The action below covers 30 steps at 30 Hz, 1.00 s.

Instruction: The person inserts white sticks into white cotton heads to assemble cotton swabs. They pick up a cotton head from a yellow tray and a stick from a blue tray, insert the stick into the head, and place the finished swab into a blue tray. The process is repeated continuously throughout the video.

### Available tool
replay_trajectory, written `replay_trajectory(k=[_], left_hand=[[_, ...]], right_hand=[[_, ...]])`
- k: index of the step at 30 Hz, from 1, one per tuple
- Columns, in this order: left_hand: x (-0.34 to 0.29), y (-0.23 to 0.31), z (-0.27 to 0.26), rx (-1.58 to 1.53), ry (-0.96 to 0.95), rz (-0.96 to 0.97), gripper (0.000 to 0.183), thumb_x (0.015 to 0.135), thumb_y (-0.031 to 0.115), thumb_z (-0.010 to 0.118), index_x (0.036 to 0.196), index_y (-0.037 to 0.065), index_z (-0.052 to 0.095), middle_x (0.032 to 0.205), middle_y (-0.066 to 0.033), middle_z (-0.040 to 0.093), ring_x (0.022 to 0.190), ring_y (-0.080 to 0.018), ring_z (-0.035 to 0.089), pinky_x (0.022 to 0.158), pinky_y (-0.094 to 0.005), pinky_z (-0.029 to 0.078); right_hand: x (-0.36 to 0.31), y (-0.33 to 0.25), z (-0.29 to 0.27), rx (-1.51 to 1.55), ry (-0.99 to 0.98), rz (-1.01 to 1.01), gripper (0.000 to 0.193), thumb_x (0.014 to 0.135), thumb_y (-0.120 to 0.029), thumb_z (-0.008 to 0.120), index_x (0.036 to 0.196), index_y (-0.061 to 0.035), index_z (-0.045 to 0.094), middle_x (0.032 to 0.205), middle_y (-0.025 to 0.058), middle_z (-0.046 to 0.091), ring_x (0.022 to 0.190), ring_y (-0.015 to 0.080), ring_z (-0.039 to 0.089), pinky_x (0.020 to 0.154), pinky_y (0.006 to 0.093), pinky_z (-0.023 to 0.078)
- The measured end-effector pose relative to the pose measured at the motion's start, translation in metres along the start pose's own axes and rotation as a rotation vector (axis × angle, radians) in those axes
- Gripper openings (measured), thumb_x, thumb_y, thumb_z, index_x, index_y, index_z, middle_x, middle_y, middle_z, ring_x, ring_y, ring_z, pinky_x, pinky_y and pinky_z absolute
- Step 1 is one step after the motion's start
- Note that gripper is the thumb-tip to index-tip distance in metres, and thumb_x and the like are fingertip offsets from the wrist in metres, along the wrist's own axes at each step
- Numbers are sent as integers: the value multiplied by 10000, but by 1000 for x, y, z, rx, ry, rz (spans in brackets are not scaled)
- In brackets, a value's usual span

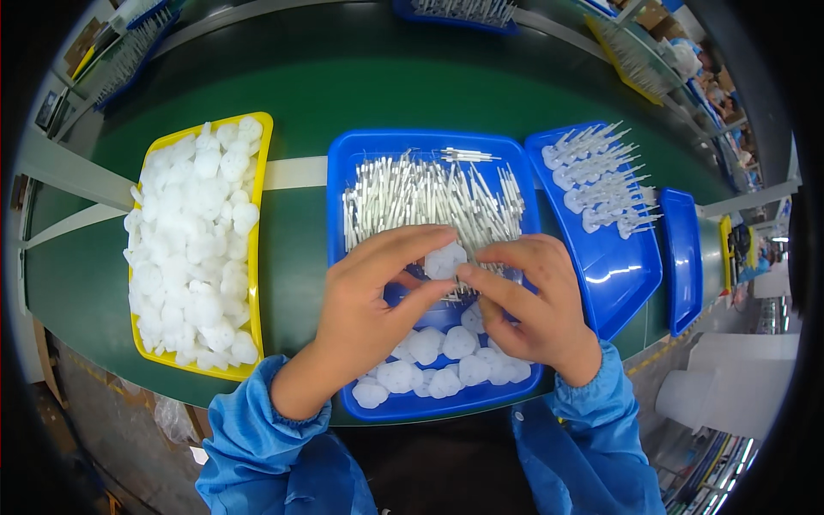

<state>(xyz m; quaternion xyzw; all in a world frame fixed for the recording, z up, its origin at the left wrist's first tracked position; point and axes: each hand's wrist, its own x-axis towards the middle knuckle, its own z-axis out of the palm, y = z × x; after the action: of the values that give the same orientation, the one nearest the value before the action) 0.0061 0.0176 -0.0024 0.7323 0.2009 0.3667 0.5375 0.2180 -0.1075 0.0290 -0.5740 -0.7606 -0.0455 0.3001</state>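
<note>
My left hand (378, 283) pinches a white translucent plastic disc (445, 261) with a scalloped edge between thumb and fingers. At the disc's right edge, my right hand (532, 296) touches it with a fingertip, its other fingers curled; whether it also holds a thin rod is hidden. Both hands are above a blue tray (339, 159). Many thin white and grey rods (395, 193) lie in its far part. Loose discs (459, 343) of the same kind are spread in its near part, partly covered by my hands.
To the left, a yellow tray (266, 142) is heaped with white discs (193, 249). At right, a blue tray (614, 279) carries discs with rods standing up (601, 180), beside a narrow blue tray (682, 257). More rod-filled trays (459, 13) stand at the green table's (300, 86) far side.
</note>
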Motion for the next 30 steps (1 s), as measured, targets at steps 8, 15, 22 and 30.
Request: replay_trajectory(k=[8,15,22,30], left_hand=[[0,0,-1,-126,-38,-85,574,904,-78,858,1453,41,740,1418,-129,761,1139,-157,685,858,-274,659],[0,3,-1,-65,-17,-52,555,901,-65,866,1434,42,750,1393,-144,769,1165,-174,728,849,-278,667],[0,0,1,1,-21,40,545,887,-55,877,1411,52,769,1379,-155,774,1116,-193,766,823,-290,679],[0,0,1,-1,-11,20,556,879,-47,885,1413,55,770,1330,-132,797,1036,-183,754,819,-292,675]], right_hand=[[-2,-2,3,256,35,160,567,769,-15,824,1321,-145,820,1275,83,735,1045,274,717,938,416,535],[-3,-2,0,166,5,93,574,772,-11,826,1330,-147,816,1302,87,730,1038,285,712,932,418,531],[-1,-5,0,173,2,86,552,770,-19,826,1304,-157,828,1259,83,744,1032,278,716,938,424,532],[-3,0,-2,-4,40,18,520,771,-38,830,1276,-162,837,1245,73,751,1043,276,720,956,444,535]])
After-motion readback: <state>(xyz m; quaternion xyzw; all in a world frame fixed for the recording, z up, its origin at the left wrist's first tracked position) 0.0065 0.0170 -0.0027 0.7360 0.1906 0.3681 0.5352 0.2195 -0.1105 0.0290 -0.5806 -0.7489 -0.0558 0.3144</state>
